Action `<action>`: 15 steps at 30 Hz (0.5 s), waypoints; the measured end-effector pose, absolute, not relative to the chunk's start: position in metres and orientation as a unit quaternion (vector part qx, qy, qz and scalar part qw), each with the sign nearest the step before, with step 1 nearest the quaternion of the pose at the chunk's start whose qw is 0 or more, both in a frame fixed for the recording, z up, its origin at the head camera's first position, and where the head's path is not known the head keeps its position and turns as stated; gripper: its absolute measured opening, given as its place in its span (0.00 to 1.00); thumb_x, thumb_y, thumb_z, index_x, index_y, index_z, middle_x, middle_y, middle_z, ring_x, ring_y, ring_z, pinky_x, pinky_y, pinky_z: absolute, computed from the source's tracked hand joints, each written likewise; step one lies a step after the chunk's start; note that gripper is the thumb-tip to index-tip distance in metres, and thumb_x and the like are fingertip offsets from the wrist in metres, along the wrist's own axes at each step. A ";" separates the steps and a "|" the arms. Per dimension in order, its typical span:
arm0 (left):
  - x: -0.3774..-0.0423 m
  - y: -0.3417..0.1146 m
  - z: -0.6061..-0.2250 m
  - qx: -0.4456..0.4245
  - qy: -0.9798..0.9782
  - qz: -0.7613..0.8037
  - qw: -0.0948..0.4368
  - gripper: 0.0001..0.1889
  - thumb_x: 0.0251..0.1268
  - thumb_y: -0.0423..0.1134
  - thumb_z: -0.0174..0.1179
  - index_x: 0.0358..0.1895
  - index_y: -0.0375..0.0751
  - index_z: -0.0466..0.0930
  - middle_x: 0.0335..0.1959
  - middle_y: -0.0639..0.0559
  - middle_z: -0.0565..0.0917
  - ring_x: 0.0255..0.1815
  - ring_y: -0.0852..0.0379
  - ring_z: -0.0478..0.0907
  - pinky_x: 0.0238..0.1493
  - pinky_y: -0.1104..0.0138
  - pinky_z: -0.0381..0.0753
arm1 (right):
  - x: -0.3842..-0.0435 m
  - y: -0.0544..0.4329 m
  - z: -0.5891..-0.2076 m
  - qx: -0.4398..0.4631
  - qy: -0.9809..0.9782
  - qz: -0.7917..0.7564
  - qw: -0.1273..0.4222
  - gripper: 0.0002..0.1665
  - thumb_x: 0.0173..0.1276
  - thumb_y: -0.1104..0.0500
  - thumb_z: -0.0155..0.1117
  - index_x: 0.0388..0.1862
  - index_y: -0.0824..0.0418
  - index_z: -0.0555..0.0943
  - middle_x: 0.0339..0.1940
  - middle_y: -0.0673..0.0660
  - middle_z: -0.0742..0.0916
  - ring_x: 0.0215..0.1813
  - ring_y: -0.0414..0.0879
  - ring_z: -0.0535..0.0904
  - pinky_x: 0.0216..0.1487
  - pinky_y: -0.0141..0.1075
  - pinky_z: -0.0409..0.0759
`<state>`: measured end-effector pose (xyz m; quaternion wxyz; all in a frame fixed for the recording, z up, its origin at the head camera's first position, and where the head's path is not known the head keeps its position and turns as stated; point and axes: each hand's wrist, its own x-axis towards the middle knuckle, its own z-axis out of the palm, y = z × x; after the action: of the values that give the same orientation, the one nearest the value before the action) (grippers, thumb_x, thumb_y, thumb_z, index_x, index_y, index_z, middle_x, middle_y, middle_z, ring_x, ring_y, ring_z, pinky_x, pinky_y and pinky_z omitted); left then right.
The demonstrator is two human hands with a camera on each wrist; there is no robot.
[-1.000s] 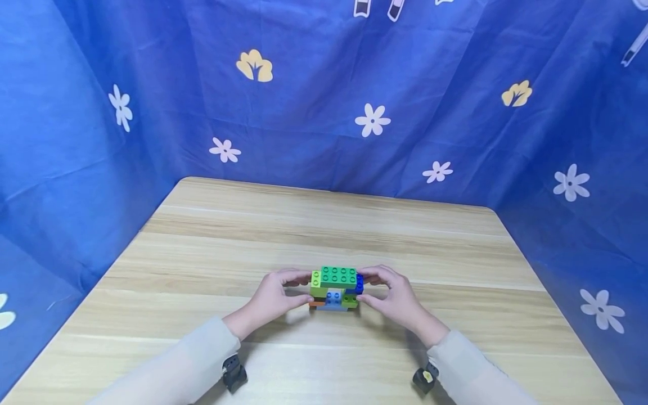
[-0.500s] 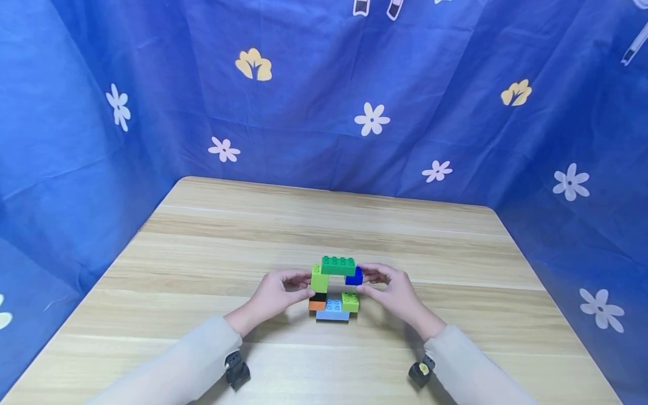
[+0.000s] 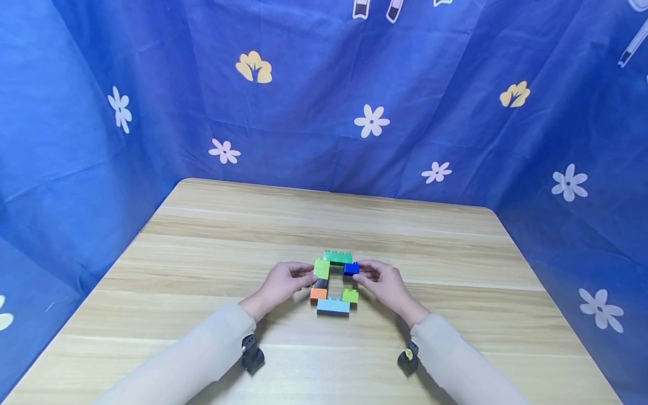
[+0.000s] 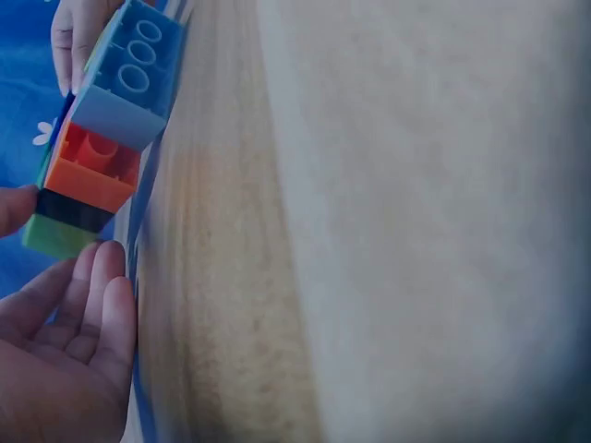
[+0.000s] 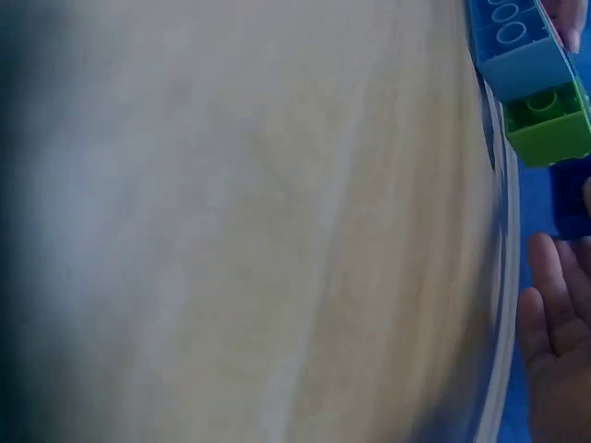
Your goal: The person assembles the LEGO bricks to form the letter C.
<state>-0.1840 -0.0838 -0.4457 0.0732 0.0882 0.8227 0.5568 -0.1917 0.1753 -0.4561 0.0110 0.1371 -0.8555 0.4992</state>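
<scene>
A ring-like build of toy building bricks is held up between both hands in the head view. It has a green brick (image 3: 337,257) on top, lime (image 3: 321,269), black (image 3: 319,283) and orange (image 3: 318,293) bricks down the left, and a light blue brick (image 3: 333,306) below. On its right are a small lime brick (image 3: 350,295) and a dark blue brick (image 3: 351,269), with a gap between them. My left hand (image 3: 280,284) pinches the left column near the lime and black bricks. With thumb and fingers, my right hand (image 3: 387,286) grips the dark blue brick. Both wrist views show the light blue brick's hollow underside.
The wooden table (image 3: 243,225) spreads beneath the hands. A blue curtain (image 3: 314,112) with flower prints hangs behind it and along both sides. Small black devices, one on the left wrist (image 3: 252,353) and one on the right wrist (image 3: 408,357), sit at the sleeve cuffs.
The brick build has tipped from showing its studded top to showing its front face and open middle. Both hands have shifted slightly inward and away, keeping their grip.
</scene>
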 end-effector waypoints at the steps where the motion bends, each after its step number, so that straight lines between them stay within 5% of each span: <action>1: -0.185 -0.083 -0.446 0.086 0.824 0.555 0.075 0.20 0.60 0.38 0.65 0.52 0.28 0.78 0.44 0.41 0.84 0.43 0.50 0.82 0.49 0.61 0.79 | -0.192 0.175 -0.457 0.135 -0.859 0.493 0.007 0.19 0.60 0.60 0.70 0.51 0.63 0.81 0.36 0.52 0.86 0.37 0.43 0.82 0.40 0.31 0.81; 15: -0.189 -0.088 -0.441 0.089 0.827 0.550 0.076 0.20 0.61 0.35 0.64 0.54 0.27 0.76 0.43 0.42 0.84 0.41 0.50 0.82 0.44 0.63 0.81 | -0.193 0.182 -0.448 0.145 -0.858 0.493 -0.002 0.22 0.61 0.61 0.69 0.54 0.65 0.79 0.43 0.58 0.86 0.40 0.45 0.83 0.43 0.30 0.80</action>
<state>-0.1887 -0.0883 -0.4406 0.0759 0.0892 0.8271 0.5497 -0.1932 0.1816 -0.4480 -0.0022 0.1452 -0.8580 0.4926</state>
